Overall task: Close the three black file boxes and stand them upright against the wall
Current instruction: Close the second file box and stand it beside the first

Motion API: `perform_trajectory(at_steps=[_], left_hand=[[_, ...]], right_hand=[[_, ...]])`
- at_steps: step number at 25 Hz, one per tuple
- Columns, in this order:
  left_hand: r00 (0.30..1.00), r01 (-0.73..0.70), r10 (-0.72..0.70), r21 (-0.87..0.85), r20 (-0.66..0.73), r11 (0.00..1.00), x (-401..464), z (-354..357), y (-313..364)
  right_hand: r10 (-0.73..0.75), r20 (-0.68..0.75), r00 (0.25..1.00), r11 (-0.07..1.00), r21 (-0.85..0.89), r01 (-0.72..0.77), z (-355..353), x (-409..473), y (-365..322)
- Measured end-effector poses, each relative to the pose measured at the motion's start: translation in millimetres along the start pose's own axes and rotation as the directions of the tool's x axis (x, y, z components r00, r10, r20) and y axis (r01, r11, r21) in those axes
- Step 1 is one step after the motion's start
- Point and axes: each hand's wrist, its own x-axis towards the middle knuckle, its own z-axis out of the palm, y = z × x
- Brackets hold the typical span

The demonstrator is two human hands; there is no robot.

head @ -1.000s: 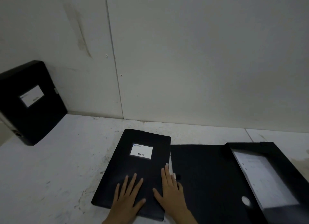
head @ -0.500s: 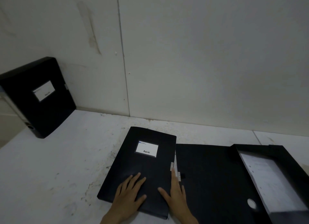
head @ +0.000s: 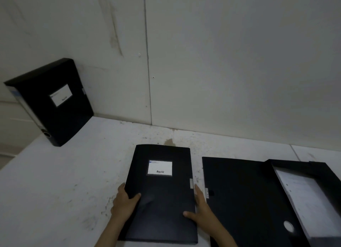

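Note:
A closed black file box with a white label lies flat on the white table, in front of me. My left hand grips its left edge, thumb on the lid. My right hand grips its right edge near the clasp, thumb on top. To the right lies an open file box, its lid spread flat and white papers showing in its tray. A third closed file box stands upright at the far left, leaning on the wall.
The wall runs along the table's far edge, with a vertical seam and a smudge. The table's left edge drops off beside the standing box. The tabletop is scuffed and stained near the wall.
My hands moved from lying flat on the lid to gripping the box by its two side edges. The box has turned square to me and shifted away from the open one.

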Motion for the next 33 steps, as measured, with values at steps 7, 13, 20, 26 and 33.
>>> perform_trajectory(at_steps=[7, 13, 20, 26, 33], left_hand=[[0.981, 0.191, -0.162, -0.459, 0.103, 0.867, 8, -83, -34], [0.995, -0.077, 0.015, -0.680, -0.097, 0.729, 25, -177, 5], [0.908, -0.415, 0.302, -0.526, -0.290, 0.743, 44, -256, 26], [0.898, -0.409, 0.251, -0.478, -0.360, 0.777, 59, -262, 3], [0.877, -0.314, 0.088, -0.427, -0.472, 0.848, 68, -244, 3]], right_hand=[[-0.051, 0.091, 0.995, 0.990, 0.133, 0.039, 54, 11, -41], [-0.223, -0.114, 0.968, 0.963, 0.130, 0.237, 94, 57, -146], [-0.359, -0.221, 0.907, 0.901, 0.172, 0.398, 130, 112, -270], [-0.340, -0.151, 0.928, 0.916, 0.171, 0.363, 162, 141, -298], [-0.587, -0.198, 0.785, 0.792, 0.063, 0.608, 195, 141, -339]])
